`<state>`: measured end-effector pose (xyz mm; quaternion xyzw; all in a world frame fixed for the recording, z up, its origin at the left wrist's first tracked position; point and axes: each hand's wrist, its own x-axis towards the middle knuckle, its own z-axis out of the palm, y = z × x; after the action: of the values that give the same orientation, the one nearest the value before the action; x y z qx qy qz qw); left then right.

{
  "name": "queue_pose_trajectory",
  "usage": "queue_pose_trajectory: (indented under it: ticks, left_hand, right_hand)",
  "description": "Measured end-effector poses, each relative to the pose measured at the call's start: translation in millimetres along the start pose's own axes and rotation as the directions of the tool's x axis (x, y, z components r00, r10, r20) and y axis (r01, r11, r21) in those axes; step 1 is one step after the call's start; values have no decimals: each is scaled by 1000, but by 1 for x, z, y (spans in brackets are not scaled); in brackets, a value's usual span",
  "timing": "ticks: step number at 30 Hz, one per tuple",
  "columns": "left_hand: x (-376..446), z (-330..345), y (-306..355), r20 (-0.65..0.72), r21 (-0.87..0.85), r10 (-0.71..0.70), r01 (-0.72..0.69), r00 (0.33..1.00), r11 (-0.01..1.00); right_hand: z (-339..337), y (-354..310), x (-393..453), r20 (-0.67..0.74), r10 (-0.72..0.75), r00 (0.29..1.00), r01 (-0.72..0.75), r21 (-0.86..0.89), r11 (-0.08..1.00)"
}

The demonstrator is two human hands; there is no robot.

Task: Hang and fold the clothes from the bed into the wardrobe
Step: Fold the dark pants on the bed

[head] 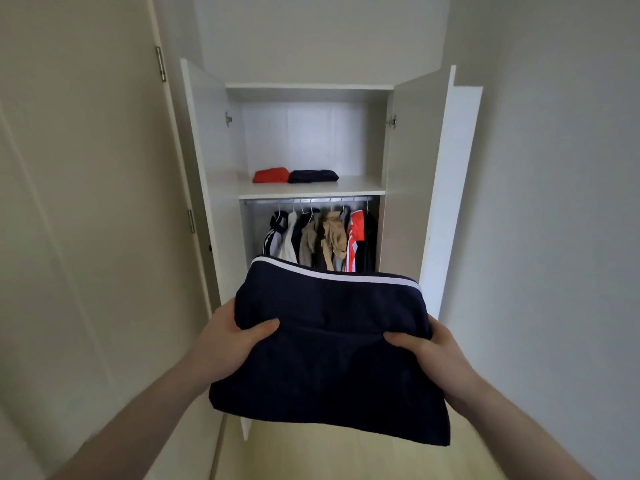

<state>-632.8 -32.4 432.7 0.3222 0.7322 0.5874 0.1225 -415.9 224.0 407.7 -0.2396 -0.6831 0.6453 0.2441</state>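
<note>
I hold the folded top (329,348) in my left grip (225,337) and right grip (426,344) (thumbs on top). Next I lift it onto the shelf (311,188).

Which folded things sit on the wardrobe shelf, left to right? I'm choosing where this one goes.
Red folded garment → dark navy folded garment, touching side by side; bare shelf to the right.

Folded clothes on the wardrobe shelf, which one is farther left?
The red folded garment; the dark navy folded garment lies right beside it, on the same shelf.
</note>
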Motion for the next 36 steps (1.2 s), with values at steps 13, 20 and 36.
queue_pose_trajectory:
  ticks: [13, 20, 36]
  left_hand:
    - [269, -19, -18, 13, -16, 162, -162, 987, 987]
    - [397, -10, -31, 31, -27, 158, -157, 987, 987]
    - [715, 51, -28, -73, 17, 183, -183, 980, 983]
  right_hand:
    - [37, -52, 239, -95, -88, 992, 85, -36, 996]
    - [33, -69, 354, -151, -104, 983, 97, -54, 994]
    - [-18, -91, 700, -165, -141, 976, 131, -71, 989]
